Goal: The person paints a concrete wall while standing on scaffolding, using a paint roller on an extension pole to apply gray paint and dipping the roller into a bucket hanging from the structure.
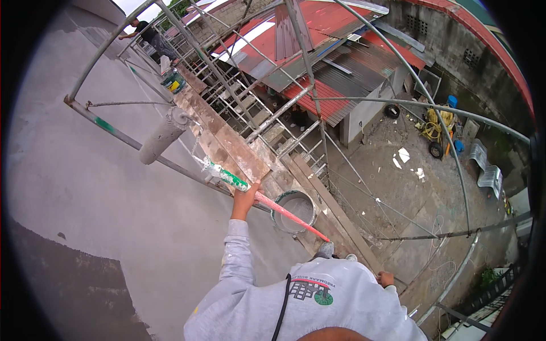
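Observation:
My left hand (245, 202) is closed around the pole of a paint roller (163, 136). The roller's thick sleeve is coated in grey paint and lies close to the grey wall (114, 187), by a scaffold tube. Its paint-smeared green handle (230, 179) runs into a red pole (290, 216) that slants down toward my feet. Under the pole, a round bucket (294, 211) with grey paint inside stands on the planks. Low at my right side, my right hand (385, 278) has its fingers curled; whether anything is in them is hidden.
Scaffold tubes (392, 102) surround the narrow plank walkway (222, 136). Farther along it stands a dark bucket with a yellow label (173, 83), and beyond that another person (151, 37). Rusty red roofs (256, 57) and a concrete yard (392, 176) with tyres and scraps lie below.

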The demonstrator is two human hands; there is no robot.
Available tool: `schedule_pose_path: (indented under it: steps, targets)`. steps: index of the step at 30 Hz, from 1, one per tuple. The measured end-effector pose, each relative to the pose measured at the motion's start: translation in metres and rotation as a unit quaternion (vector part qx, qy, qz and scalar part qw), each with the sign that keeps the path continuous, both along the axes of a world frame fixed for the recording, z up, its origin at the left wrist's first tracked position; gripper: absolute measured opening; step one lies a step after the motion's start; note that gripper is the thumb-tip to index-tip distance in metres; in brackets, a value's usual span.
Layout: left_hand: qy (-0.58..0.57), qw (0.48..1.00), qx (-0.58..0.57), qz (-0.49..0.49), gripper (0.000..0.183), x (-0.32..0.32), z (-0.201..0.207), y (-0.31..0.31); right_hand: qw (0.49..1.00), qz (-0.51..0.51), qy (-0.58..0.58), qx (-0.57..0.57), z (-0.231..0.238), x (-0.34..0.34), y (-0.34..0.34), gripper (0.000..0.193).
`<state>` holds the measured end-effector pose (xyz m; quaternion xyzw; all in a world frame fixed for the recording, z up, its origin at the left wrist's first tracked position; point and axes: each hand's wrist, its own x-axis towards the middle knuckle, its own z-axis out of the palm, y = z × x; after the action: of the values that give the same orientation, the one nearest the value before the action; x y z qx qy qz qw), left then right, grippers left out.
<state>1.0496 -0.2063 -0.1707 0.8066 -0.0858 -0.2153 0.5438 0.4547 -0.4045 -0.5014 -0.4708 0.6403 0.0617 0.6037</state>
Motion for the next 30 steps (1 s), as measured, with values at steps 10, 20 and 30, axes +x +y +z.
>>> schedule_pose_path:
  steps: [10,20,30]
  targets:
    - [0.023,0.999,0.019,-0.015,0.035,0.012,-0.012,0.007,0.998,0.046,0.048,-0.013,-0.014,-0.009,0.004,0.025]
    - [0.008,0.998,0.038,-0.041,0.039,0.009,-0.016,-0.016,0.951,0.133,0.133,-0.245,0.016,-0.008,0.009,0.035]
    - [0.005,0.997,0.057,-0.054,0.045,-0.008,-0.009,-0.029,0.973,0.086,0.094,-0.19,0.02,0.045,-0.046,0.036]
